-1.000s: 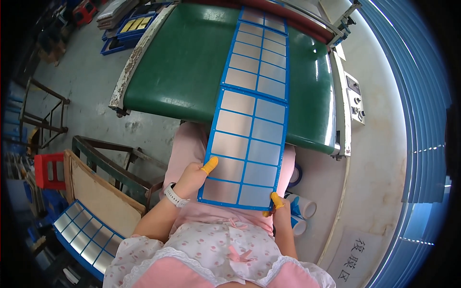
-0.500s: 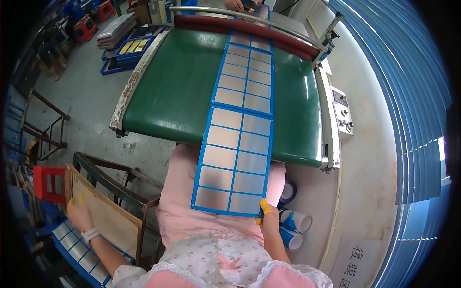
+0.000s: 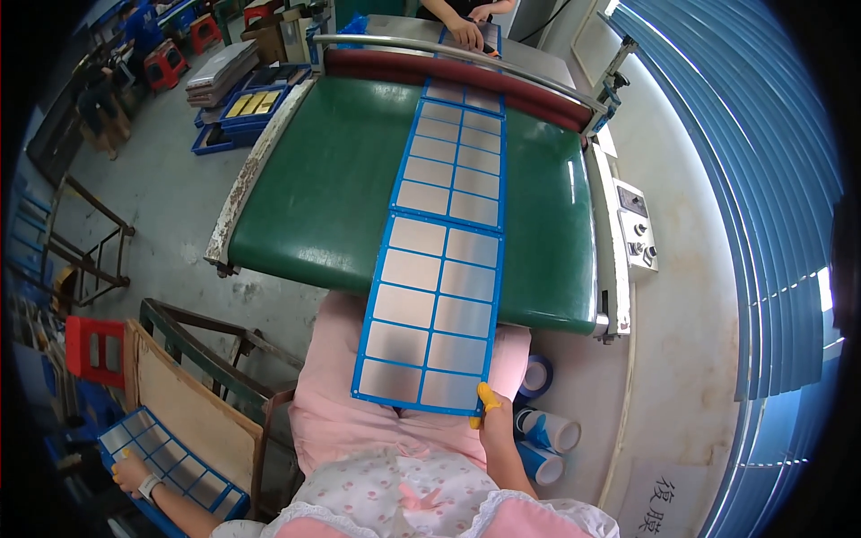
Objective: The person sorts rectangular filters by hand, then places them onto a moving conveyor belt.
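A long blue-framed sheet with a grid of silvery rectangles extends over my lap from the green conveyor belt. My right hand, with yellow finger covers, pinches its near right corner. Another blue-edged sheet lies end to end with it on the belt, farther up. At the lower left, my left hand rests at the outer edge of a similar gridded panel, its yellow-covered fingers apart. A wooden board leans beside that panel.
A red roller and a metal bar cross the far end. Beyond them are a co-worker's hands. A control box is at right, with film rolls below. A metal frame and red stool stand left.
My left hand has moved down from the wooden board to the gridded panel. My right hand keeps its pinch on the sheet corner. More of the co-worker's hands shows as the view tilts up.
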`<state>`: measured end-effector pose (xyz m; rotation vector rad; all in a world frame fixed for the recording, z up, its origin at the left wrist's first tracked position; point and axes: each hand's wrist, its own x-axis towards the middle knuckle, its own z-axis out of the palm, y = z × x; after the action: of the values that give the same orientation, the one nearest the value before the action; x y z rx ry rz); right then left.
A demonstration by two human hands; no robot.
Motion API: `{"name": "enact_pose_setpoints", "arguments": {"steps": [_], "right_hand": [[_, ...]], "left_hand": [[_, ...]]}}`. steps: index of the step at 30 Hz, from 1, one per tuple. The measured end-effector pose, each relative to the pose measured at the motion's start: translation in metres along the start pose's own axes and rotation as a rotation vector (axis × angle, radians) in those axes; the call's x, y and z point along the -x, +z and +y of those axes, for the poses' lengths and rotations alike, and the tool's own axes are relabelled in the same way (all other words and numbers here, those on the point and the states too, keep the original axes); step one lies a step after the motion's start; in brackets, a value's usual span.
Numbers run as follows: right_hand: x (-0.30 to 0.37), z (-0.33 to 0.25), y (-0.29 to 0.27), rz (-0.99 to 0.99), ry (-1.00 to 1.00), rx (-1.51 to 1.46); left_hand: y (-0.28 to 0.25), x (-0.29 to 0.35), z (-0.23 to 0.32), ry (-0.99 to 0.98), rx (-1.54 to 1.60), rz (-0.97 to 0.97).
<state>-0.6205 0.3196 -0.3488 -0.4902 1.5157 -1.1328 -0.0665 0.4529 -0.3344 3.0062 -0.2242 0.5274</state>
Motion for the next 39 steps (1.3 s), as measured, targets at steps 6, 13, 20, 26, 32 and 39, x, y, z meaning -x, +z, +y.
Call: {"name": "enact_pose_setpoints", "arguments": {"steps": [6, 13, 20, 26, 32, 39], "right_hand": [[-0.003, -0.006, 0.002, -0.008, -0.005, -0.018], [-0.010, -0.007, 0.003, -0.003, -0.024, -0.029], [-0.014, -0.015, 0.005, -0.005, -0.029, -0.029], [-0.020, -0.019, 0.006, -0.048, -0.023, -0.029], [-0.022, -0.021, 0.009, -0.032, -0.028, -0.044], [-0.026, -0.022, 0.013, -0.036, -0.078, -0.011]], "left_hand": [[-0.003, 0.006, 0.001, -0.108, -0.011, 0.093], [-0.002, 0.003, 0.002, -0.245, -0.013, 0.181], [0.003, -0.021, -0.009, -0.355, -0.088, 0.203], [-0.024, -0.007, 0.002, -0.349, 0.067, 0.161], [-0.033, -0.014, 0.027, -0.314, 0.197, 0.111], [-0.053, -0.002, 0.033, -0.280, 0.311, 0.061]]}}
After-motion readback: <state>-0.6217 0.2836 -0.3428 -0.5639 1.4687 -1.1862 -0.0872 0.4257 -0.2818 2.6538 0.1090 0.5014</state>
